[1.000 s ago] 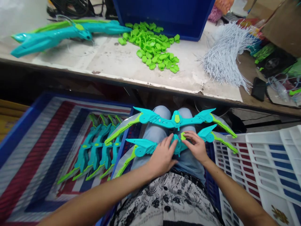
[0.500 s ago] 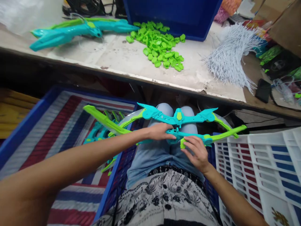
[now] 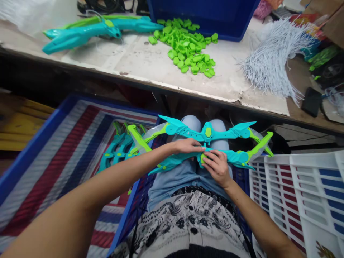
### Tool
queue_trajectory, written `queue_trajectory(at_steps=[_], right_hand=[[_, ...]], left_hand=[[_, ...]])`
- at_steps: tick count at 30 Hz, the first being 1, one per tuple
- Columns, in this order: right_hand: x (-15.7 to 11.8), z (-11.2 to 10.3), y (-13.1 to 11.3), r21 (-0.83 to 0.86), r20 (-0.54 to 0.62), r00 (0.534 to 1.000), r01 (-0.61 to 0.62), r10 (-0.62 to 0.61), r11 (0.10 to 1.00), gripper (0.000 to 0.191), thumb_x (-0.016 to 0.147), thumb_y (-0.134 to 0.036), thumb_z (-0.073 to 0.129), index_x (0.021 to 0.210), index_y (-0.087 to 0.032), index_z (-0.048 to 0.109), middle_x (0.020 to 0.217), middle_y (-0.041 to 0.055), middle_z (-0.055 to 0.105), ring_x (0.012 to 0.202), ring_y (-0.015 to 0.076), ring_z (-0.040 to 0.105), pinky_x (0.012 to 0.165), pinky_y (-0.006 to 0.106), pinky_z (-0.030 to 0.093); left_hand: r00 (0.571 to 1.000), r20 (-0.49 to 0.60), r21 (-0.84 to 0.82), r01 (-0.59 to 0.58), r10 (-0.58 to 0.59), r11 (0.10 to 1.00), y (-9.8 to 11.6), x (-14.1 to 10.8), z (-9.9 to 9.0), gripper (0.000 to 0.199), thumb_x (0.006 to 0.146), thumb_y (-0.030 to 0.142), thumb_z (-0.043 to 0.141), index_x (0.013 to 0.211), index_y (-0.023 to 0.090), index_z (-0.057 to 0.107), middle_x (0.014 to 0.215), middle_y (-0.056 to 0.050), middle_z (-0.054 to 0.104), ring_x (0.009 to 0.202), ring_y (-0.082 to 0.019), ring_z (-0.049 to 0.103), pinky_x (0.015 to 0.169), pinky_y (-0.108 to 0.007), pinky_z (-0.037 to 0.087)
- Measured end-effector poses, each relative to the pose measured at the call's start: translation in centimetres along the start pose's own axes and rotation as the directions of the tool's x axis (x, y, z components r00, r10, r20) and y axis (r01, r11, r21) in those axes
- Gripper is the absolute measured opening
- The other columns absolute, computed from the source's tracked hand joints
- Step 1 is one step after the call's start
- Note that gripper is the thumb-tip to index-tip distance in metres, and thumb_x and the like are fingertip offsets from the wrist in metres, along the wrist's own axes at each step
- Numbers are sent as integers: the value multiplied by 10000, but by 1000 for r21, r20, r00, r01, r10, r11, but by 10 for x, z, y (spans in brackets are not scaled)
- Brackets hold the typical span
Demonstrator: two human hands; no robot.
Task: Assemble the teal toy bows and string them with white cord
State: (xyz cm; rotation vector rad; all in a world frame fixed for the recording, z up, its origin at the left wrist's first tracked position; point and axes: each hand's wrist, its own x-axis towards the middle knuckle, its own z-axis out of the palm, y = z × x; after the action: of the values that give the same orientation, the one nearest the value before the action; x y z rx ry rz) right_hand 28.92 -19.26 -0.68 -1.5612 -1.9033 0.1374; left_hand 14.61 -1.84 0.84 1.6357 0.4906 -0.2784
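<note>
Two hands (image 3: 188, 146) (image 3: 217, 166), winged teal plastic bow (image 3: 236, 156) (glossy)

Toy bows on the lap: two, a held bow (image 3: 236, 157) and a resting bow (image 3: 188, 132).
Toy bows on the workbench (image 3: 150, 71): at least one (image 3: 80, 34), possibly two stacked.
Bows in the blue crate (image 3: 40, 143): about four (image 3: 118, 148), partly hidden.
Small green caps (image 3: 188, 46): one heap, uncountable.
White string bundles (image 3: 274, 57): one.
White crates (image 3: 303, 193): one.
Hands: two, left hand (image 3: 186, 146), right hand (image 3: 216, 168).
</note>
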Motion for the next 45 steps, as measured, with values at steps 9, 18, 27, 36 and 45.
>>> queue_trajectory(at_steps=[9,18,27,36,45], right_hand=[[13,-2,-1,-32,128,932,-337,338,941,625,765,-409,703,1310,-238,450,1179,102,614,1098,297,553,968,494,352],[24,-3,-5,-195,251,897,-321,364,927,702,720,-403,747,1334,-212,465,1121,91,627,1021,279,552,885,427,356],[21,-6,4,-152,287,929,-196,233,969,653,746,-473,725,1292,-181,515,1107,114,650,1018,276,568,879,426,346],[2,-6,13,-93,113,994,25,-14,995,310,843,-455,629,1079,-256,661,1234,98,615,1099,245,553,929,427,330],[8,-7,11,-101,185,978,-82,100,991,594,820,-482,644,1335,-237,482,1208,101,624,1049,251,558,908,408,352]], left_hand=[[994,-105,98,-10,21,995,3,1,9,435,642,560,677,756,153,575,680,28,521,647,-134,469,578,-232,325],[978,-201,349,22,52,937,6,-4,18,527,637,568,662,938,138,627,814,-37,632,724,-200,555,608,-259,365],[962,-253,321,-15,101,947,-1,-8,23,480,717,570,612,918,135,640,783,-30,643,725,-195,563,624,-259,384],[977,-166,293,-79,132,953,-4,-7,21,588,670,574,677,1043,124,620,887,-44,660,792,-220,592,675,-271,412],[959,-285,410,120,2,904,10,-3,27,515,667,605,669,892,142,649,765,-37,643,721,-214,584,588,-263,353]])
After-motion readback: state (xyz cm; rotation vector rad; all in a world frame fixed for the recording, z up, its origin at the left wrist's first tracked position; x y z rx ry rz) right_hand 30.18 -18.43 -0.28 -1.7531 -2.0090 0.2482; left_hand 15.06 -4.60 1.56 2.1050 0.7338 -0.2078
